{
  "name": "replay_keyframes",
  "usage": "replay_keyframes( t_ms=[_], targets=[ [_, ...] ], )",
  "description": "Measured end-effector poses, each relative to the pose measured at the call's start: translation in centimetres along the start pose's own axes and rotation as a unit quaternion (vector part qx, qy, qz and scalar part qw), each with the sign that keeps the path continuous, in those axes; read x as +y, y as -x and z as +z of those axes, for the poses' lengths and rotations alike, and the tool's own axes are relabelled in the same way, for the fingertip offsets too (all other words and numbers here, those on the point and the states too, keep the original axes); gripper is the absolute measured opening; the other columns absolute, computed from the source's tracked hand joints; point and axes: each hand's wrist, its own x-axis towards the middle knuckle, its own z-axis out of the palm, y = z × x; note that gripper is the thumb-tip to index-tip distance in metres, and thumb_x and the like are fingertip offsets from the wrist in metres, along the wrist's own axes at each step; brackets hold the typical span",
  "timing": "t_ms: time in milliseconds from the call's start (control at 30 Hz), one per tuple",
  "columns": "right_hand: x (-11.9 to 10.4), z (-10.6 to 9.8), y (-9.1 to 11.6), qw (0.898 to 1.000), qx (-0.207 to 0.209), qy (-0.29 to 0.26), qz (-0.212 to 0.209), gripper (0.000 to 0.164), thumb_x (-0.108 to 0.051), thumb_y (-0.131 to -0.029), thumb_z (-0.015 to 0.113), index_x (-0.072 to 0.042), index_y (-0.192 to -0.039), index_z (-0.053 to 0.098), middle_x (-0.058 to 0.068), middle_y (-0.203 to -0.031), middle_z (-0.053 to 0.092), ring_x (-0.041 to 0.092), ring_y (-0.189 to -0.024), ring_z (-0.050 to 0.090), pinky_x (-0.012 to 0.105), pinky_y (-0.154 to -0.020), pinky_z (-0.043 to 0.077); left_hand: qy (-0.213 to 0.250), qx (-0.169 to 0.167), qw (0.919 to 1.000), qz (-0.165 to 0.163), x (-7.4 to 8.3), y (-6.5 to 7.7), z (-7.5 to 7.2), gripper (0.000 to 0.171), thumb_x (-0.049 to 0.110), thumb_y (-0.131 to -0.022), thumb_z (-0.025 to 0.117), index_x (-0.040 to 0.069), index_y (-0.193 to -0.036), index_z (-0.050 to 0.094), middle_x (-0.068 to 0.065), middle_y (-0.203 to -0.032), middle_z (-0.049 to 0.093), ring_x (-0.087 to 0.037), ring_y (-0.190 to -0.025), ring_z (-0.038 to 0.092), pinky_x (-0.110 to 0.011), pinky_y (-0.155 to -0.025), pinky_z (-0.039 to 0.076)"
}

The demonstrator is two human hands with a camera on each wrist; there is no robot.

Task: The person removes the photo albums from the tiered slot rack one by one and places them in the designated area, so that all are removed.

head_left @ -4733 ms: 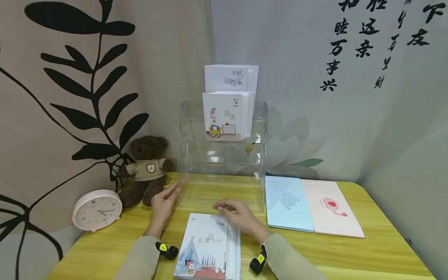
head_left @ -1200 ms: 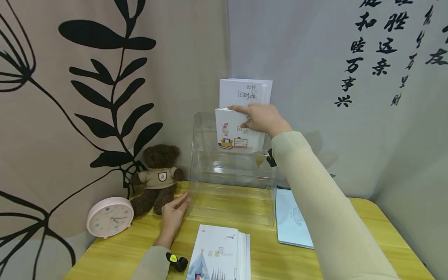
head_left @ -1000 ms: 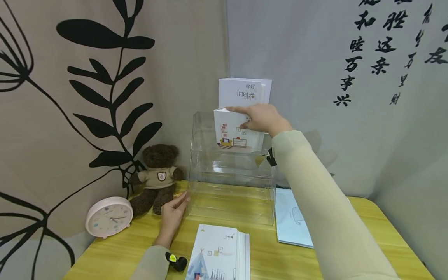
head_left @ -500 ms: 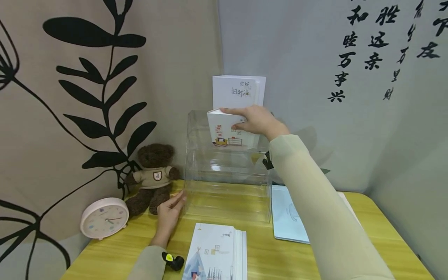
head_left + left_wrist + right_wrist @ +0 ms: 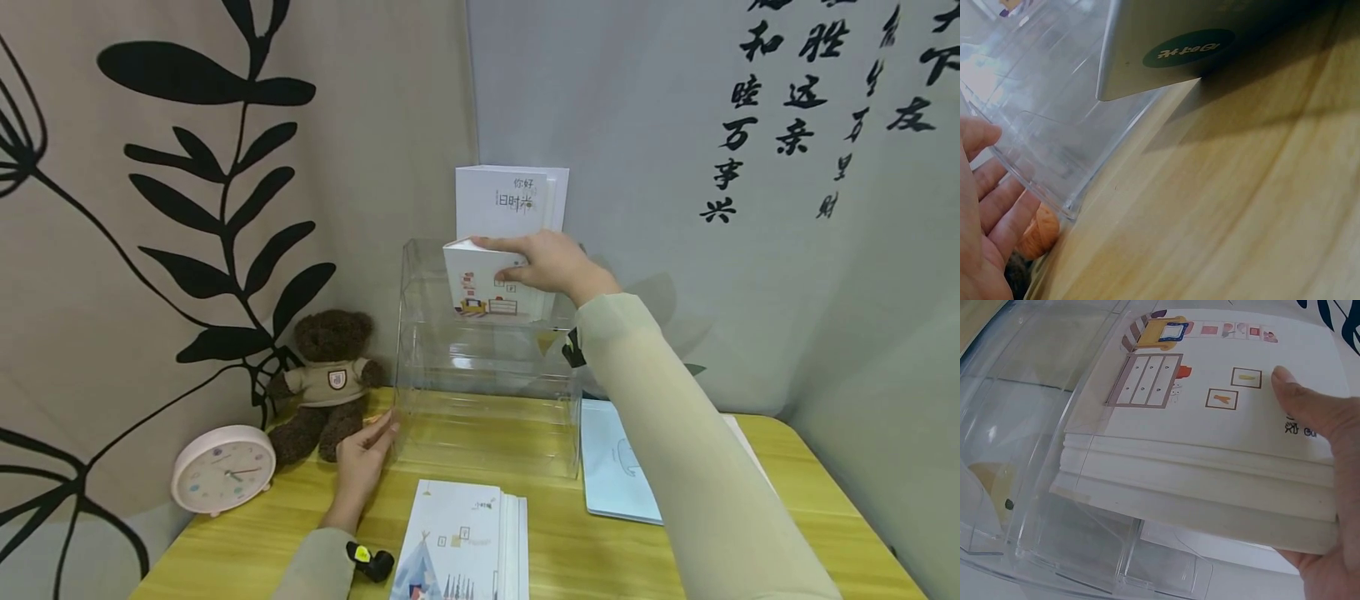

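Rack (image 5: 480,367), one, holds two booklet stacks (image 5: 478,292); right hand (image 5: 553,265) pinches the front one; left hand (image 5: 362,460), fingers loosely extended, is at the rack's side. Left wrist view alone shows one green label (image 5: 1189,49).

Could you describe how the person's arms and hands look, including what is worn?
Long, plain, pale green-beige fabric sleeves cover both arms. The left hand and right hand wear no gloves. A rounded black device with a bright yellow patch sits at the left wrist; a black object at the right wrist is partly hidden.
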Motion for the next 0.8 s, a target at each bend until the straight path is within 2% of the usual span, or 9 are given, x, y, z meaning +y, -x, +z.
replay_keyframes(
  t_ms=[233,367,500,700,800],
  targets=[
    [0.1,0.3,0.0,1.000,0.010,0.011,-0.013,0.066,-0.042,-0.094,0.071,-0.060,-0.148,0.037,0.005,-0.130,0.066,0.022,-0.070,0.058,0.036,-0.063,0.047,-0.006,0.006,1.0000,0.000,-0.3,-0.1,0.0,0.034,0.036,-0.090,0.077,0.019,-0.120,0.076,-0.004,-0.114,0.074,-0.018,-0.101,0.071,-0.014,-0.076,0.053],
    [0.0,0.5,0.4,0.999,0.020,0.023,-0.023,0.069,-0.039,-0.094,0.073,-0.060,-0.148,0.035,0.006,-0.128,0.067,0.018,-0.059,0.045,0.033,-0.056,0.040,-0.013,0.007,0.9999,-0.003,-0.4,-0.2,0.0,0.034,0.038,-0.090,0.077,0.020,-0.120,0.077,-0.003,-0.114,0.074,-0.018,-0.102,0.071,-0.012,-0.076,0.052],
    [0.0,0.9,1.0,0.997,0.046,0.038,-0.049,0.068,-0.037,-0.095,0.072,-0.059,-0.149,0.036,0.006,-0.125,0.068,0.016,-0.054,0.035,0.032,-0.053,0.035,-0.012,0.009,0.9999,-0.006,-0.2,-0.3,0.0,0.033,0.038,-0.090,0.078,0.022,-0.119,0.077,-0.002,-0.113,0.074,-0.017,-0.100,0.071,-0.013,-0.076,0.052],
    [-0.1,1.9,2.6,0.989,0.090,0.060,-0.102,0.067,-0.035,-0.096,0.071,-0.053,-0.151,0.038,-0.001,-0.102,0.075,0.015,-0.052,0.035,0.032,-0.052,0.033,-0.003,0.013,0.9999,-0.002,-0.2,-0.2,0.0,0.033,0.035,-0.089,0.079,0.021,-0.118,0.077,-0.003,-0.113,0.074,-0.013,-0.101,0.071,-0.011,-0.077,0.052],
    [0.1,2.6,3.4,0.983,0.119,0.072,-0.123,0.067,-0.033,-0.097,0.070,-0.051,-0.152,0.038,-0.005,-0.084,0.070,0.014,-0.052,0.038,0.030,-0.051,0.034,-0.004,0.015,0.9999,0.000,-0.2,-0.1,0.0,0.034,0.036,-0.089,0.079,0.019,-0.118,0.077,-0.003,-0.114,0.074,-0.017,-0.103,0.070,-0.009,-0.077,0.051]
  ],
)
